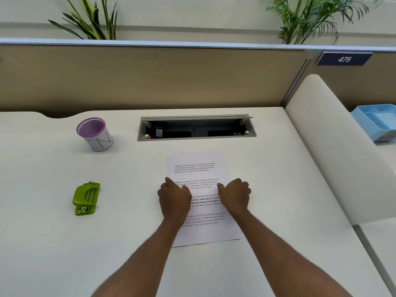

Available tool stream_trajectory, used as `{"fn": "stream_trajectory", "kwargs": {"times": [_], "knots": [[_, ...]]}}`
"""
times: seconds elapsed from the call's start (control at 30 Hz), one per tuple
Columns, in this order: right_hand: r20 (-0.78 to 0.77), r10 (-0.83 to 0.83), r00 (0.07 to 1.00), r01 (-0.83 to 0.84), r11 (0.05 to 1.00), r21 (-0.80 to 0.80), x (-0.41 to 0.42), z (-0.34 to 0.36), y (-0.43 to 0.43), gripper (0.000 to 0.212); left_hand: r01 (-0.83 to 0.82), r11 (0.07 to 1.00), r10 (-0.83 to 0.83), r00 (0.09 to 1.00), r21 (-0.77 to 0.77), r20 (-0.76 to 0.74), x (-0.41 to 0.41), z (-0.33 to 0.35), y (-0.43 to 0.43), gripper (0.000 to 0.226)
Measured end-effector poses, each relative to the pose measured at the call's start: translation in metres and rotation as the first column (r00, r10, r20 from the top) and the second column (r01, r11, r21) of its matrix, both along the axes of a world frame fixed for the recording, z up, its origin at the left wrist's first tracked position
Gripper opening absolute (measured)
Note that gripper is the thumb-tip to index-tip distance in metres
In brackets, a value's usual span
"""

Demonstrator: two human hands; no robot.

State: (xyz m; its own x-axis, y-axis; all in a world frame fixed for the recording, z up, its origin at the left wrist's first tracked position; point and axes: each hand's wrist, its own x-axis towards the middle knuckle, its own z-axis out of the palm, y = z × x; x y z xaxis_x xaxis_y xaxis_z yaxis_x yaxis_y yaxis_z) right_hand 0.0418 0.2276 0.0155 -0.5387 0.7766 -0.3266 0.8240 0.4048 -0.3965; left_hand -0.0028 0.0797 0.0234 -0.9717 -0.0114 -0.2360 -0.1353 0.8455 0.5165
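Observation:
A white printed paper sheet [199, 168] lies flat on the white desk [53, 243], in the middle, lengthwise away from me. My left hand [174, 197] sits over the sheet's left edge with its fingers curled down and its thumb on top of the paper. My right hand [234, 195] covers the right edge in the same way, knuckles up and thumb on the sheet. Both hands appear to pinch the paper at its sides. The fingertips are hidden under the hands.
A green hole punch [85, 199] lies on the desk at the left. A purple-rimmed pen cup [94, 133] stands at the back left. An open cable tray [196, 128] is set into the desk behind the paper. A blue organiser tray [377, 121] is at the far right, beyond a white divider [321, 136].

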Motion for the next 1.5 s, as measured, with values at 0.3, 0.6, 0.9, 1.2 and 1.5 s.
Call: {"fn": "stream_trajectory", "kwargs": {"times": [0.3, 0.6, 0.9, 1.2, 1.5], "knots": [[0.001, -0.107, 0.994, 0.105, 0.978, -0.181, -0.011, -0.002, -0.001, 0.064, -0.157, 0.980, 0.148, 0.985, 0.122, 0.085, -0.006, 0.006, 0.010, 0.044], [-0.021, -0.120, 0.993, 0.104, 0.924, -0.367, -0.014, 0.002, -0.003, 0.055, -0.257, 0.960, 0.219, 0.935, 0.109, 0.278, -0.010, 0.001, 0.014, 0.051], [-0.590, 0.024, 0.807, -0.467, 0.638, -0.613, -0.011, 0.048, 0.017, 0.045, -0.295, 0.904, 0.197, 0.929, 0.308, 0.312, -0.026, 0.000, 0.005, 0.066], [-0.774, 0.058, 0.630, -0.607, 0.658, -0.445, -0.016, 0.131, 0.045, 0.064, -0.190, 0.271, -0.330, 0.902, 0.943, 0.277, -0.067, 0.071, -0.007, 0.032], [-0.891, 0.046, 0.452, -0.382, 0.913, -0.146, -0.020, 0.173, 0.057, 0.016, 0.183, 0.269, -0.017, 0.982, 0.946, -0.186, -0.077, 0.163, 0.001, 0.026]]}}
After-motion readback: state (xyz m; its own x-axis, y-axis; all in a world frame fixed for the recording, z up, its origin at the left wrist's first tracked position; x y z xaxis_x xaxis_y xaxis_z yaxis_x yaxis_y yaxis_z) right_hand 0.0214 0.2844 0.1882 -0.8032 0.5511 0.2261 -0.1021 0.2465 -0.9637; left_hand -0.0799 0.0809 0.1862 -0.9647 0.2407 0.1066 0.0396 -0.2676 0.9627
